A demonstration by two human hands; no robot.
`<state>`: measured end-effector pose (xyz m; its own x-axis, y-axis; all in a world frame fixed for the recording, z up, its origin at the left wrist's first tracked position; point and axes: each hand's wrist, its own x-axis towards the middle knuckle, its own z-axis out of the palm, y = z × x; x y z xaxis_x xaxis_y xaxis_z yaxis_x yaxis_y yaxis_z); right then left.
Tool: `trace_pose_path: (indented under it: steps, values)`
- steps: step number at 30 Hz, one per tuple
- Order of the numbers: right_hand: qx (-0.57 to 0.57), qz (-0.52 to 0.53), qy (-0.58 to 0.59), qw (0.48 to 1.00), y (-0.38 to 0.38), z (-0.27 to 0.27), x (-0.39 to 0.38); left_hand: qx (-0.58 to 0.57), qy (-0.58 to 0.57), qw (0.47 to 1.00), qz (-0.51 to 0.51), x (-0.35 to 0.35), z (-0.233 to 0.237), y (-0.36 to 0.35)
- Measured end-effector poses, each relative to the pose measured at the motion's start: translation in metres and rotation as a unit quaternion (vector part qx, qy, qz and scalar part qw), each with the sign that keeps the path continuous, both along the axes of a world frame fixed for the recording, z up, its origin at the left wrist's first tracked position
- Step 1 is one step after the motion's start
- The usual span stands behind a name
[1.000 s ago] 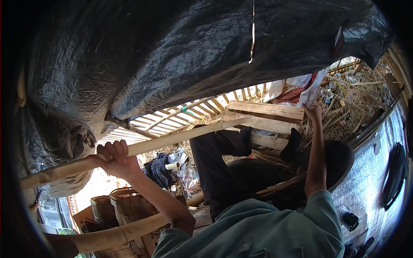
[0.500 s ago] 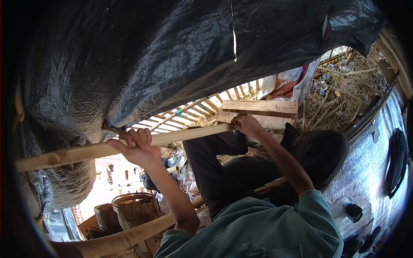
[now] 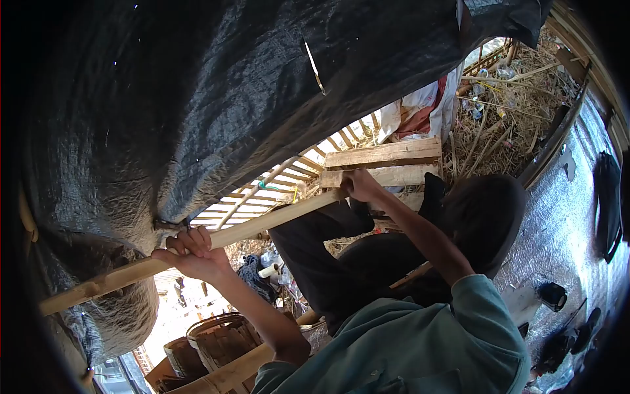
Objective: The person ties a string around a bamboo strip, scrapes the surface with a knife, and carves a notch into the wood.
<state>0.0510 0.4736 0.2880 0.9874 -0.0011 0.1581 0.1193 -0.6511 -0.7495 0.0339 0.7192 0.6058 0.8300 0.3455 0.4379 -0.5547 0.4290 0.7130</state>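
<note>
A long pale bamboo strip [image 3: 262, 222] runs slantwise from the lower left up to the middle of the view, above my lap. My left hand [image 3: 197, 255] is wrapped round it left of its middle, fingers over the top. At the strip's right end my right hand [image 3: 359, 185] pinches it with bent fingers. Whether anything else sits inside that right hand is hidden. My dark trousers [image 3: 308, 246] show just below the strip, with the legs bent.
Black plastic sheeting [image 3: 243, 85] hangs low overhead. Wooden boards [image 3: 384, 154] lie beyond my right hand, beside a slatted bamboo floor [image 3: 246, 203]. Straw and litter [image 3: 485, 125] cover the ground at upper right. Woven baskets [image 3: 213, 345] stand at lower left; a silvery sheet [image 3: 545, 243] lies right.
The strip is tilted more steeply, its left end lower. Both hands appear slightly further left, still on the strip. The whole view has also turned a little.
</note>
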Motion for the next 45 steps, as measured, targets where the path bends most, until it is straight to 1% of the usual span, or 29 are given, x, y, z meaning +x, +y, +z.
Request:
trace_pose_path:
  steps: [1,2,3,4,5,6,7,9,12,13,15,18,19,21,23,25,27,29,31,32,33,34,37,38,39,41,43,44,45]
  values:
    - [-0.021,-0.067,0.047,0.996,-0.014,-0.041,0.001,-0.002,0.006,1.0,0.008,-0.005,0.002,0.002]
    - [-0.024,-0.131,0.058,0.989,-0.047,-0.064,-0.011,-0.042,0.033,0.991,0.123,-0.01,0.015,0.0]
    - [-0.002,-0.236,0.007,0.972,-0.08,-0.107,-0.024,0.006,-0.008,0.996,0.094,-0.012,0.02,0.02]
    - [-0.034,-0.339,0.105,0.934,-0.107,-0.129,-0.043,-0.016,0.006,0.996,0.084,-0.012,0.029,0.048]
    - [-0.045,-0.39,0.172,0.904,-0.136,-0.193,-0.054,-0.032,0.029,0.996,0.084,-0.017,0.036,0.069]
    - [-0.035,-0.429,0.248,0.868,-0.149,-0.167,-0.073,-0.024,0.017,0.995,0.099,-0.021,0.043,0.063]
    - [0.018,-0.501,0.304,0.81,-0.154,-0.143,-0.077,-0.02,0.0,0.993,0.113,-0.021,0.05,0.054]
    - [0.058,-0.519,0.275,0.807,-0.167,-0.138,-0.075,-0.036,-0.018,0.992,0.118,-0.017,0.048,0.06]
    - [0.086,-0.466,0.363,0.802,-0.165,-0.105,-0.056,-0.066,-0.033,0.984,0.164,-0.012,0.045,0.037]
    - [0.067,-0.419,0.332,0.842,-0.157,-0.102,-0.05,-0.032,-0.04,0.989,0.136,-0.011,0.039,0.043]
    - [0.029,-0.327,0.257,0.909,-0.139,-0.092,-0.029,-0.052,-0.03,0.986,0.154,-0.007,0.03,0.038]
    - [0.103,-0.185,0.134,0.968,-0.09,-0.067,-0.007,-0.056,-0.032,0.986,0.157,-0.003,0.019,0.029]
    - [0.111,-0.143,0.078,0.98,-0.07,-0.054,0.0,-0.037,-0.032,0.985,0.163,-0.002,0.014,0.028]
    - [0.146,-0.071,0.063,0.985,-0.029,-0.019,0.005,-0.001,-0.033,0.984,0.175,0.0,0.005,0.026]
    - [0.109,-0.005,0.037,0.993,-0.002,0.024,-0.002,-0.003,-0.015,0.984,0.175,-0.001,-0.001,0.015]
    - [0.099,-0.035,0.013,0.994,0.022,0.036,-0.006,0.0,-0.012,0.986,0.164,-0.001,-0.008,0.01]
    - [0.112,-0.043,0.006,0.993,0.033,0.038,-0.009,-0.017,0.048,0.977,0.208,-0.007,-0.008,-0.013]
    - [0.15,-0.015,0.012,0.988,0.038,0.02,0.001,-0.016,0.043,0.985,0.169,-0.006,-0.021,-0.019]
    - [0.175,0.018,-0.007,0.984,0.037,-0.013,0.011,-0.045,0.088,0.974,0.203,-0.001,-0.022,-0.033]
    - [0.105,-0.018,-0.041,0.993,0.037,-0.031,0.012,-0.04,0.088,0.972,0.213,0.002,-0.022,-0.038]
    - [0.14,-0.013,-0.043,0.989,0.031,-0.013,0.006,-0.031,0.083,0.972,0.219,0.003,-0.021,-0.042]
    - [0.186,-0.011,-0.041,0.982,0.031,-0.016,0.005,-0.03,0.075,0.977,0.195,0.004,-0.019,-0.043]
    - [0.142,-0.025,-0.01,0.989,0.023,-0.024,0.012,-0.034,0.058,0.981,0.181,0.012,-0.019,-0.048]
    - [0.124,-0.028,-0.04,0.991,0.022,-0.029,0.015,-0.038,0.052,0.984,0.167,0.02,-0.028,-0.046]
    - [0.16,-0.019,-0.003,0.987,0.021,-0.005,0.009,-0.04,0.048,0.987,0.151,0.028,-0.038,-0.041]
    - [0.197,0.02,0.058,0.979,0.02,0.012,0.008,-0.009,0.024,0.983,0.18,0.038,-0.041,-0.043]
    - [0.106,0.043,0.053,0.992,0.018,0.027,0.01,0.037,0.009,0.983,0.177,0.037,-0.038,-0.039]
    - [0.092,0.06,0.056,0.992,0.018,0.026,0.016,0.054,-0.005,0.982,0.182,0.042,-0.045,-0.034]
    - [0.09,0.067,0.053,0.992,0.019,0.047,0.016,0.071,-0.018,0.98,0.188,0.046,-0.052,-0.03]
